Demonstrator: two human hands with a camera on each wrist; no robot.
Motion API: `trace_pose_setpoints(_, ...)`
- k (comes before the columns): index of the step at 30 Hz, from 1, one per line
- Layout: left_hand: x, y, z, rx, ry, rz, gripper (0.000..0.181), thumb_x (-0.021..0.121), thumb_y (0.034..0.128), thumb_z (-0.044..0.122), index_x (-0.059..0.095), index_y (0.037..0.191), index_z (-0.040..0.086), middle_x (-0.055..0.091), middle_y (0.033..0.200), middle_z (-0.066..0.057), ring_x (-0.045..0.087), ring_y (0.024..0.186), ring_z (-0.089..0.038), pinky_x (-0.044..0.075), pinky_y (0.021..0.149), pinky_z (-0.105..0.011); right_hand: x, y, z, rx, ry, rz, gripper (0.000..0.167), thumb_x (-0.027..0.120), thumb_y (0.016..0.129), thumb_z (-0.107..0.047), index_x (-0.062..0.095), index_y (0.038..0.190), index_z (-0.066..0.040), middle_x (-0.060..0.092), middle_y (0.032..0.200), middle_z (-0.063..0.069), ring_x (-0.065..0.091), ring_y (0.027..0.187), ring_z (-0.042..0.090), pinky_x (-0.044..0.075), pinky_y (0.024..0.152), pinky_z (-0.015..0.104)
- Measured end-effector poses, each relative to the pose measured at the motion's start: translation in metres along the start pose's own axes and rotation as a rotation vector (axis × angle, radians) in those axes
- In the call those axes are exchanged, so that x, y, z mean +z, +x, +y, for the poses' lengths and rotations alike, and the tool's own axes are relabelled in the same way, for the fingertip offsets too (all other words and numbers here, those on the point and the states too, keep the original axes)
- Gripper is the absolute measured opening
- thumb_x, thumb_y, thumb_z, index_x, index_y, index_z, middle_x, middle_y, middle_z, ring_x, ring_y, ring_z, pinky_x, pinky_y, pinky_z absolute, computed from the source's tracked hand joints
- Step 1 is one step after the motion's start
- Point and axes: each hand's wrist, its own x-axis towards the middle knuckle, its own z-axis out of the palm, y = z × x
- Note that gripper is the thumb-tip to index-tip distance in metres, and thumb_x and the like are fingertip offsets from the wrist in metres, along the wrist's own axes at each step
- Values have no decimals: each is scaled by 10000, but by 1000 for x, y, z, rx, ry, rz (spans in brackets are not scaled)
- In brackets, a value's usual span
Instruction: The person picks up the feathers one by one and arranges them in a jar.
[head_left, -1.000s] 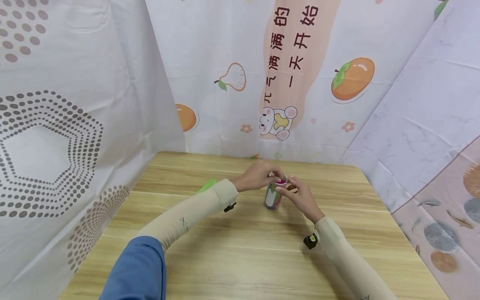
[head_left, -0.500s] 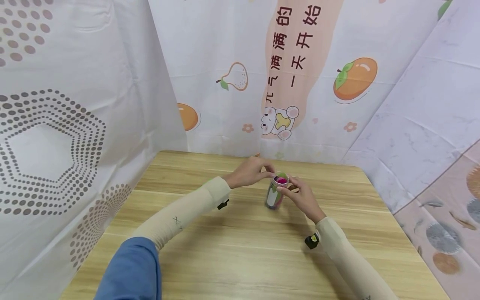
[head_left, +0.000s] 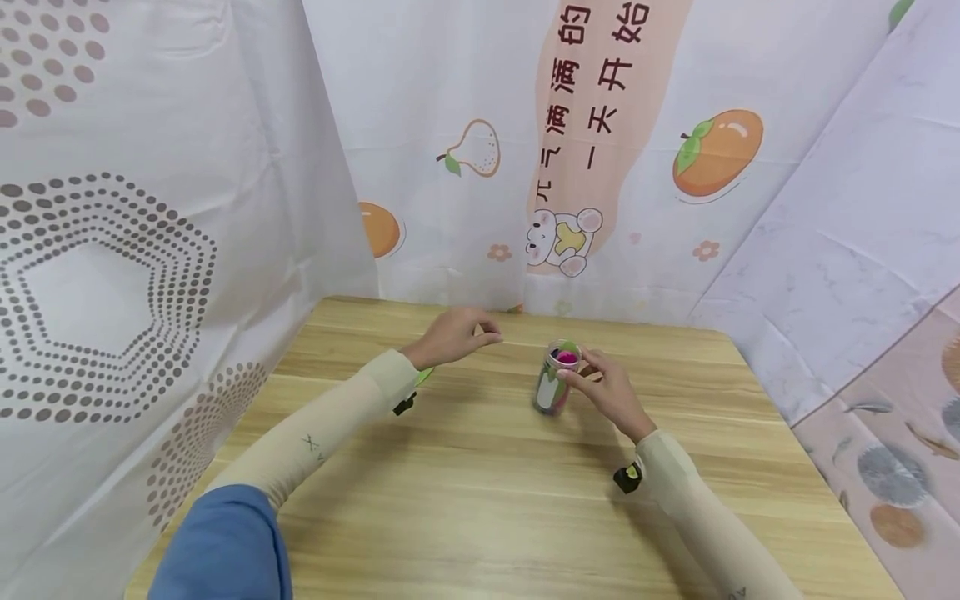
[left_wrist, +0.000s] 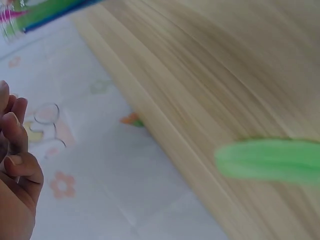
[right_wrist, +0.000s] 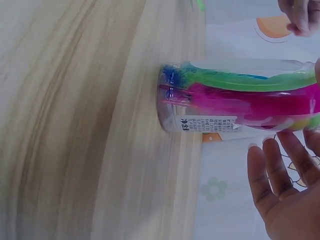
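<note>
A clear jar [head_left: 551,390] with a white label stands upright on the wooden table. Inside it are magenta, green and blue feathers [right_wrist: 250,97], seen best in the right wrist view. My right hand [head_left: 613,398] holds the jar near its rim between thumb and index finger; the other fingers spread beside it. Left of the jar, my left hand [head_left: 450,336] is raised over the table, fingers loosely bent, nothing visible in them. Under that wrist lies a green feather [left_wrist: 270,160], blurred in the left wrist view and mostly hidden by the arm in the head view.
The wooden table [head_left: 465,508] reaches back to a printed white curtain [head_left: 420,100] with fruit pictures. More cloth hangs along the left and right sides. A small black camera [head_left: 628,477] is strapped at the right wrist.
My left hand has drawn away from the jar's mouth, moving left toward the green feather. The right hand stays at the jar, which has barely shifted.
</note>
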Motion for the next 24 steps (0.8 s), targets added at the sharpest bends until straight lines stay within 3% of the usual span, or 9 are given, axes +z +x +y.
trace_pose_setpoints(4,-8,-15,-16,-36,8,12,89,750,968,257,784,962,175,746,926,61,676,863,-107,544,763,-353,-2,1,-5,-3,-30,-7,743,723,922,-555,536,1502,-130,608,1299,58,622,1080,290,548,813,441)
trace_pose_setpoints(9,-16,-34,-33,-90,16,2,111,744,973,266,786,964,164,743,927,64,681,874,-115,548,767,-360,-5,4,-5,-10,-47,-28,683,724,925,-548,577,1472,-164,629,1282,54,623,1062,274,537,810,425)
trace_pose_setpoints(15,-21,-44,-53,-121,10,-19,109,738,979,265,771,941,168,737,902,74,679,853,-124,540,758,-363,-11,5,-4,0,-46,-26,704,733,913,-559,575,1474,-165,642,1269,49,619,1054,273,534,802,426)
trace_pose_setpoints(24,-26,-69,-68,-195,14,-63,133,755,962,207,758,1016,85,734,935,3,677,910,-189,534,841,-426,-6,6,-5,-12,-32,-27,687,750,901,-552,598,1457,-179,630,1297,32,632,1045,259,548,796,413)
